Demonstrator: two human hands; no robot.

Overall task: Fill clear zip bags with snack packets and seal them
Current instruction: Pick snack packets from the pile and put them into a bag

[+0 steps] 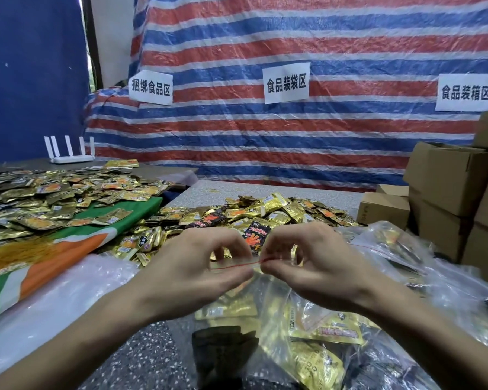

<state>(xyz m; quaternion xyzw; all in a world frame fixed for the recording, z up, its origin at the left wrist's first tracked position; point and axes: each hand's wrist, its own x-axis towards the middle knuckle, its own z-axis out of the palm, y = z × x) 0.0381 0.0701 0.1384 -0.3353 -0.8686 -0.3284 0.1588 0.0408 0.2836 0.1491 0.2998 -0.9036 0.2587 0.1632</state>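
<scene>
I hold a clear zip bag (pixel 276 311) in front of me, its red zip line (pixel 234 265) stretched between my hands. My left hand (pixel 197 266) pinches the zip strip on the left between thumb and fingers. My right hand (pixel 319 263) pinches the strip on the right, close to the left hand. Gold and black snack packets (pixel 321 330) fill the bag below my wrists. A loose heap of gold snack packets (pixel 265 215) lies on the table just beyond my hands.
A second spread of gold packets (pixel 54 198) covers a green and orange cloth (pixel 68 249) at left. Filled clear bags (pixel 406 249) pile up at right, before stacked cardboard boxes (pixel 448 192). A white router (pixel 71 153) stands far left. Striped tarp with paper signs forms the back wall.
</scene>
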